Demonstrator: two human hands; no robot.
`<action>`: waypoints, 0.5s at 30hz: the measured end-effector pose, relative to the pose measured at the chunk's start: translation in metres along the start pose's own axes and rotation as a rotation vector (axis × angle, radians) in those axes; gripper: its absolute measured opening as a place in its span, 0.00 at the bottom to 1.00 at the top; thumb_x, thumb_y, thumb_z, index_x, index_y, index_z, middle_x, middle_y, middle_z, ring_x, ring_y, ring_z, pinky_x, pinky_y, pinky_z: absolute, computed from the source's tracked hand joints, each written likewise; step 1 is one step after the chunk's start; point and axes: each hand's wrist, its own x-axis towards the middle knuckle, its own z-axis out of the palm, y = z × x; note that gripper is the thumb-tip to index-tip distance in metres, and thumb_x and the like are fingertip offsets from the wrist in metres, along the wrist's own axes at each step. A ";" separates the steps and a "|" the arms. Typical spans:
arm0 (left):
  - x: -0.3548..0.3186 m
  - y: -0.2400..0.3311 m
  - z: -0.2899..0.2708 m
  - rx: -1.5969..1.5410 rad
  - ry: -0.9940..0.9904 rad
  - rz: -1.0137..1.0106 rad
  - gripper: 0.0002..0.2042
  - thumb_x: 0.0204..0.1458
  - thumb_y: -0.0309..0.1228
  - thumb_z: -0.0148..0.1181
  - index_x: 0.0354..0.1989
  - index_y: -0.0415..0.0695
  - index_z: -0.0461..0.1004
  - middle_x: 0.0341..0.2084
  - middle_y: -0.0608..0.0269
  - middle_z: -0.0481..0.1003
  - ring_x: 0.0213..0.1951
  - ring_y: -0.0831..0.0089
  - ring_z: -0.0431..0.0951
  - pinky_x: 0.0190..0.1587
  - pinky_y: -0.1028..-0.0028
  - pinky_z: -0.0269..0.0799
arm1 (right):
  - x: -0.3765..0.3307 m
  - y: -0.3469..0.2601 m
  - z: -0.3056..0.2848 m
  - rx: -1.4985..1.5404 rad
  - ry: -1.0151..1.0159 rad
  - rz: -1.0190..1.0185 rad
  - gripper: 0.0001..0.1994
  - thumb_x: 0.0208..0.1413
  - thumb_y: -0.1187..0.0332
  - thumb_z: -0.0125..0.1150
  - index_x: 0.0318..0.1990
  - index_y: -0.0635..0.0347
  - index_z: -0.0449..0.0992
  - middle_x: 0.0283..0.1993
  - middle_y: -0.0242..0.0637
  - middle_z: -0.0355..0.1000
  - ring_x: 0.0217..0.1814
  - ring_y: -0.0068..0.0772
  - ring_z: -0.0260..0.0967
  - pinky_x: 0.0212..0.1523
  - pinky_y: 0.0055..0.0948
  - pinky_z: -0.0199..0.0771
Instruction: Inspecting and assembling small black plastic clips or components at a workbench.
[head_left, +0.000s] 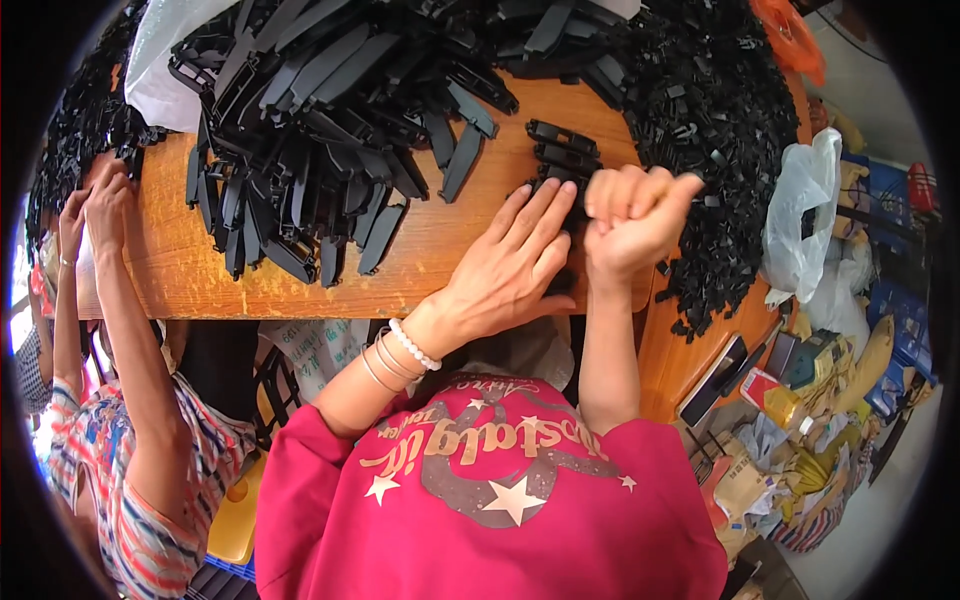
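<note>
A short row of black plastic pieces (pixel 562 140) lies on the wooden table in front of me. My left hand (pixel 500 250) rests on its near end, palm down, fingers stretched out and covering some of the pieces. Beside it on the right, my right hand (pixel 637 215) is curled into a slightly blurred fist with the thumb sticking out. Nothing shows in that fist. Left of the row spreads a large heap of long black plastic housings (pixel 310 130), with a few loose ones at its edge. Small black parts (pixel 690 130) are piled just beyond my right hand.
At the left, a co-worker's hands (pixel 105 210) reach to another black heap (pixel 75 120). A clear plastic bag (pixel 803 215) hangs at the table's right side. A phone (pixel 712 380) lies on the lower right surface, near bags and packages (pixel 770 480). The wooden table's (pixel 240 290) front edge is before me.
</note>
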 end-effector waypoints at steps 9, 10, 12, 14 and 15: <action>0.007 -0.004 0.002 -0.014 -0.065 -0.007 0.30 0.39 0.50 0.67 0.39 0.35 0.65 0.62 0.34 0.57 0.66 0.45 0.54 0.68 0.55 0.49 | 0.013 0.001 -0.007 -0.051 -0.005 -0.041 0.28 0.70 0.49 0.30 0.15 0.51 0.47 0.08 0.27 0.43 0.07 0.20 0.38 0.09 0.21 0.40; 0.007 -0.002 0.001 -0.023 -0.071 -0.011 0.30 0.39 0.50 0.67 0.39 0.35 0.65 0.62 0.34 0.57 0.66 0.45 0.54 0.68 0.55 0.49 | 0.010 -0.001 -0.005 -0.064 -0.047 -0.048 0.28 0.70 0.51 0.29 0.16 0.52 0.48 0.09 0.27 0.44 0.07 0.19 0.38 0.09 0.21 0.40; 0.008 -0.001 -0.002 -0.013 -0.060 -0.002 0.30 0.39 0.50 0.67 0.38 0.36 0.65 0.62 0.33 0.57 0.66 0.45 0.54 0.68 0.55 0.49 | 0.012 -0.002 0.005 -0.143 -0.100 -0.075 0.27 0.71 0.53 0.31 0.17 0.54 0.50 0.10 0.28 0.46 0.08 0.19 0.39 0.10 0.21 0.40; 0.010 -0.003 0.000 0.027 -0.052 0.006 0.32 0.38 0.51 0.67 0.41 0.34 0.65 0.61 0.34 0.58 0.66 0.45 0.55 0.68 0.55 0.49 | 0.012 -0.002 0.009 -0.212 -0.111 -0.082 0.27 0.71 0.53 0.31 0.17 0.55 0.50 0.10 0.28 0.46 0.08 0.19 0.41 0.10 0.21 0.41; 0.009 -0.002 0.002 0.015 -0.043 0.000 0.34 0.38 0.52 0.67 0.43 0.34 0.65 0.61 0.34 0.58 0.66 0.44 0.55 0.68 0.55 0.49 | 0.011 -0.002 0.008 -0.226 -0.124 -0.068 0.27 0.71 0.53 0.31 0.17 0.55 0.50 0.10 0.28 0.46 0.08 0.19 0.41 0.10 0.21 0.41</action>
